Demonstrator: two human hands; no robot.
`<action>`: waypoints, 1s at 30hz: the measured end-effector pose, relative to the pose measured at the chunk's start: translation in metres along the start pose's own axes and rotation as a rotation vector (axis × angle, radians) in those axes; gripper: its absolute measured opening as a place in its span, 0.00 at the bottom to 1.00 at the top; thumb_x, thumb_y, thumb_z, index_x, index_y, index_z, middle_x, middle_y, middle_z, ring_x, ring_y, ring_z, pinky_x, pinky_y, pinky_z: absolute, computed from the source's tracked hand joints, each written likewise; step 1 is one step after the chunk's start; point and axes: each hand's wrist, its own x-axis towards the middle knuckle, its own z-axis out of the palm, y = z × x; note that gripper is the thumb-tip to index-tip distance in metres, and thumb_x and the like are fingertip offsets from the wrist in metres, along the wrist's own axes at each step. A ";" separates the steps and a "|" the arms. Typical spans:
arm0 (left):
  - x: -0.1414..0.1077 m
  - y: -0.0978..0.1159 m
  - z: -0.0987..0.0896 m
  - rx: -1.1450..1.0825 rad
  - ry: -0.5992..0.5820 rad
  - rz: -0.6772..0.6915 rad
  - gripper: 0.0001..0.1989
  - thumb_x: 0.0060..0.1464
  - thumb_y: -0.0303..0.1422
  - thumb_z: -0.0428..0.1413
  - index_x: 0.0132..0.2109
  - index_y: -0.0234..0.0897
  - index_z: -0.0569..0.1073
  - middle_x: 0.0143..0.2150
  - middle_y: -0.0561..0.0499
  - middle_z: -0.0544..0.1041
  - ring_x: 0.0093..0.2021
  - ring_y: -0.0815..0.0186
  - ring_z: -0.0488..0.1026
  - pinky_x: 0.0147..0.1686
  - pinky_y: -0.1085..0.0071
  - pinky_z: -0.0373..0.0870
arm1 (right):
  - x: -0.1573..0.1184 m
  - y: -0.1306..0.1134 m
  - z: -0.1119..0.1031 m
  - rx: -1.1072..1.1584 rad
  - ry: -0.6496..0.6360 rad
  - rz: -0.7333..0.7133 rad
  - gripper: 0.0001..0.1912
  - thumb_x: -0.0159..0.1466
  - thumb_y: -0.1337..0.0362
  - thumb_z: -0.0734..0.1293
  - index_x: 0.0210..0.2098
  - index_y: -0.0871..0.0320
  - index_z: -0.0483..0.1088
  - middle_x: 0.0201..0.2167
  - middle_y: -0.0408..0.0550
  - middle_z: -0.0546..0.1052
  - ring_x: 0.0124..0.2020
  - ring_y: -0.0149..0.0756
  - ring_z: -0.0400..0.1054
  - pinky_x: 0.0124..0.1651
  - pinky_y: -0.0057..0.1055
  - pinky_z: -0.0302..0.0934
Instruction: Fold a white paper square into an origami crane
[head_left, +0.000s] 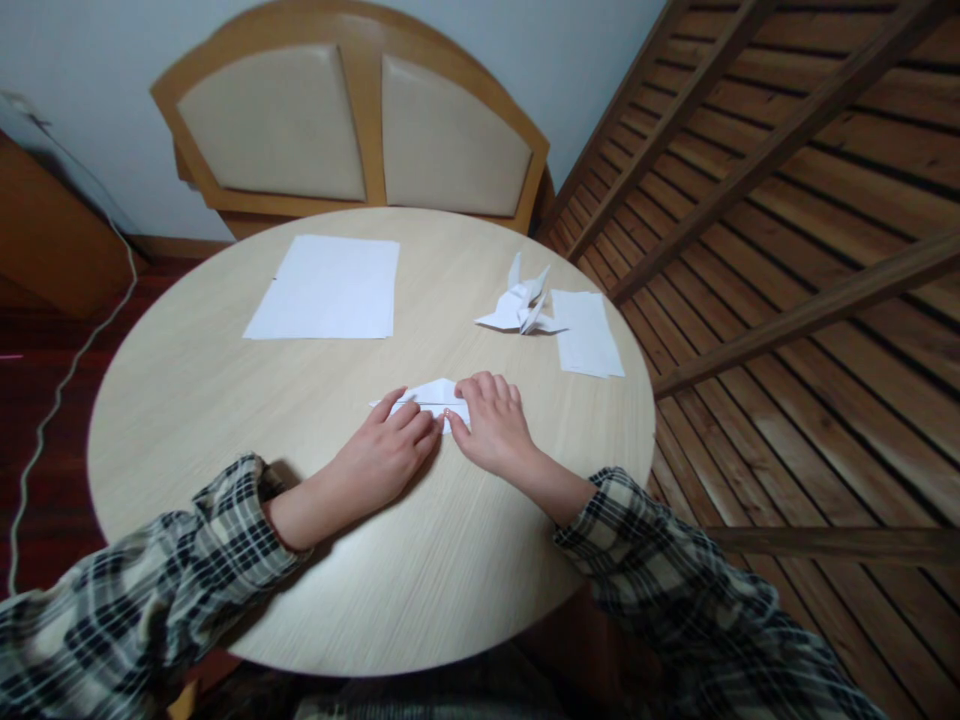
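A small folded white paper (439, 391) lies flat near the middle of the round table, with a long crease running from left to right. My left hand (386, 448) presses on its left and lower part, fingers bent over it. On its right end rests my right hand (493, 424), the thumb on the lower edge and the other fingers at the upper right. The tips of both hands nearly meet at the paper's lower edge. Part of the paper is hidden under the fingers.
A stack of white sheets (326, 288) lies at the back left of the round table (180, 400). Folded paper cranes (521, 305) stand at the back right, beside smaller white sheets (587, 333). A wooden headboard (371, 120) is behind, and a slatted wooden wall (787, 300) is on the right.
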 end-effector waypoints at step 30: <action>0.007 0.003 0.004 -0.165 -0.007 -0.063 0.12 0.68 0.27 0.49 0.49 0.26 0.76 0.40 0.41 0.76 0.41 0.54 0.68 0.44 0.56 0.69 | 0.000 -0.003 0.000 -0.016 0.022 -0.014 0.09 0.69 0.61 0.62 0.47 0.56 0.69 0.46 0.53 0.74 0.49 0.47 0.63 0.50 0.43 0.53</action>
